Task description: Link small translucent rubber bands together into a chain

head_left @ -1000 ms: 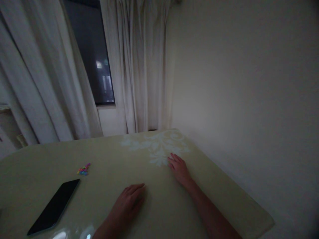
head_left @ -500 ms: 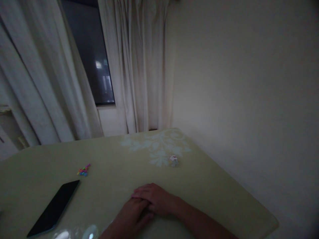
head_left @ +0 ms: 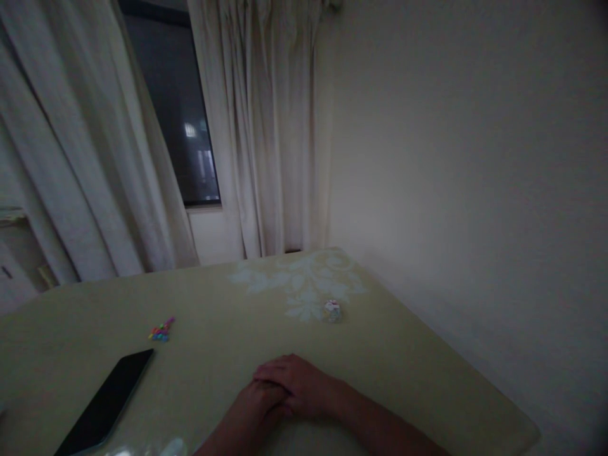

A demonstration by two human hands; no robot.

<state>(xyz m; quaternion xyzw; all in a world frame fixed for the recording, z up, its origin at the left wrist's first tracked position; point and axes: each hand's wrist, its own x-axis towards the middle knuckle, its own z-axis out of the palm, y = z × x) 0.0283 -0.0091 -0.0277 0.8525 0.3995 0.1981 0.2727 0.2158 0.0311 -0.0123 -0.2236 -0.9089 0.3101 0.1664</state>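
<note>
My right hand point(head_left: 304, 383) lies over my left hand point(head_left: 256, 405) near the front of the table. The right fingers stretch across the back of the left hand, fairly flat, with no object seen in them. Most of my left fingers are hidden beneath the right hand. To the left lies a black flat device point(head_left: 111, 399), like a phone or tablet. Beyond it sits a small heap of brightly coloured pieces point(head_left: 162, 331). A small clear packet or container with a white and red top point(head_left: 332, 308) is farther out, ahead of my right hand.
The greenish table cover point(head_left: 228, 316) has a pale floral print point(head_left: 304, 285) at its far corner. Shiny clear items point(head_left: 173, 447) show at the bottom edge. A wall point(head_left: 451, 190) runs along the right; curtains point(head_left: 285, 139) and a dark window point(head_left: 175, 107) stand behind.
The view has tilted up slightly, so everything on the table sits a little lower. My left thumb has drawn in closer to the right hand. The hands stay together.
</note>
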